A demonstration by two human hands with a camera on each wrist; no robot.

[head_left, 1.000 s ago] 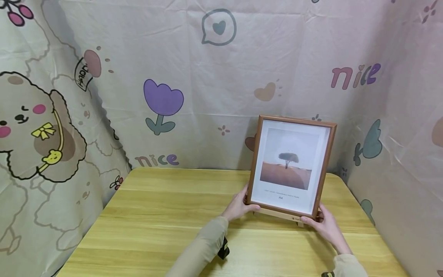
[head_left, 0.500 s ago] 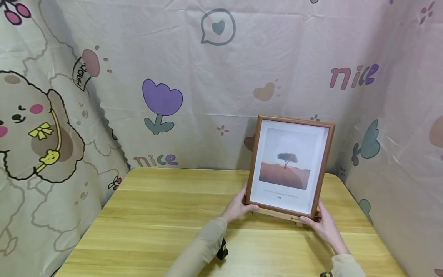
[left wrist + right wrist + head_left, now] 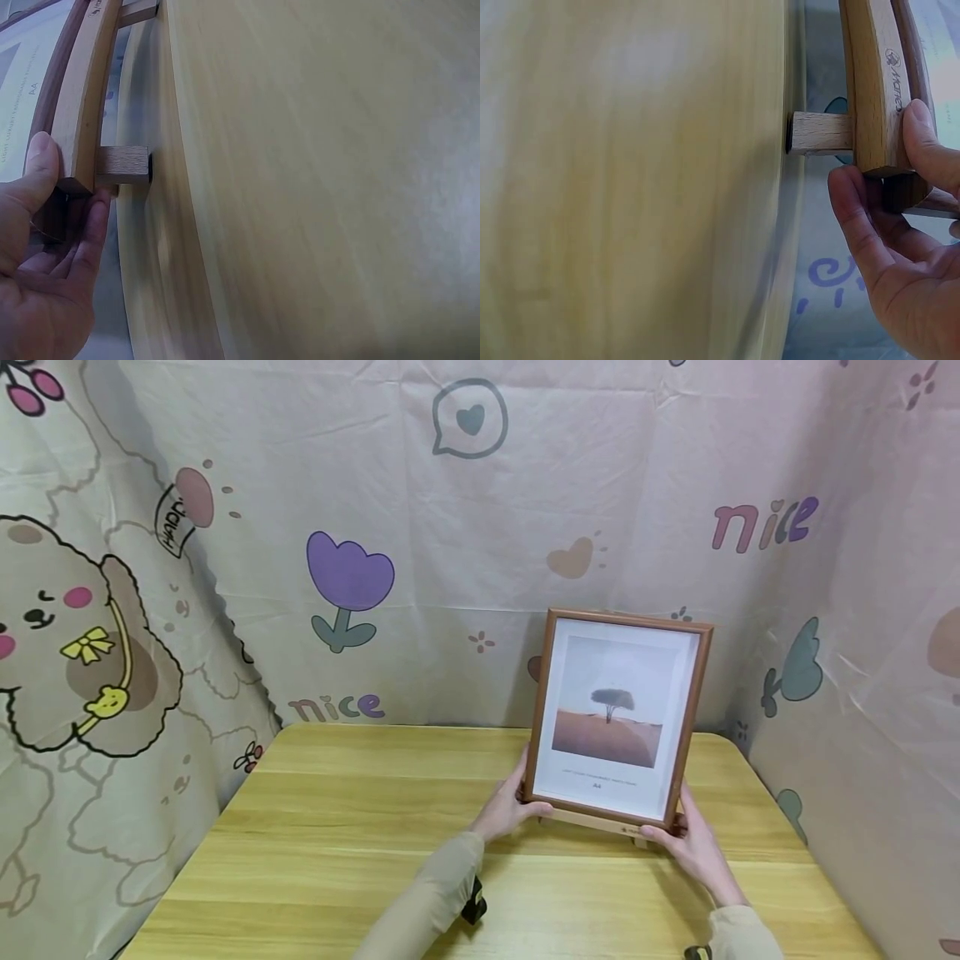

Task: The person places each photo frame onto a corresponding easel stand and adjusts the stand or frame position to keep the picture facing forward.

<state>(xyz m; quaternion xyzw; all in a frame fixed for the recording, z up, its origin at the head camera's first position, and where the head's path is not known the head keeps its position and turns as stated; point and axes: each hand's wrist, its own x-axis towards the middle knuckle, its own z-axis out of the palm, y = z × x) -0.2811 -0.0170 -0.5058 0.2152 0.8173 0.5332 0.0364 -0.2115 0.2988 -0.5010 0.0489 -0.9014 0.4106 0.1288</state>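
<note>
A brown wooden picture frame (image 3: 618, 718) with a print of a lone tree stands upright, leaning back a little, at the right of the table. Beneath its lower edge runs a pale wooden stand (image 3: 592, 821), whose short feet show in both wrist views. My left hand (image 3: 506, 802) grips the lower left corner, thumb on the front and fingers behind and under. At the lower right corner my right hand (image 3: 693, 839) holds on the same way, its thumb (image 3: 922, 127) pressed against the front edge. The back of the frame and stand is hidden.
The wooden table (image 3: 360, 827) has rounded far corners. A patterned cloth (image 3: 450, 527) hangs behind it and along both sides, close to the frame's back. A dark strap (image 3: 474, 902) sits at the left wrist.
The picture frame and stand have shifted slightly left across the table, and both hands have moved along with them, keeping their hold. The head view has drifted a little.
</note>
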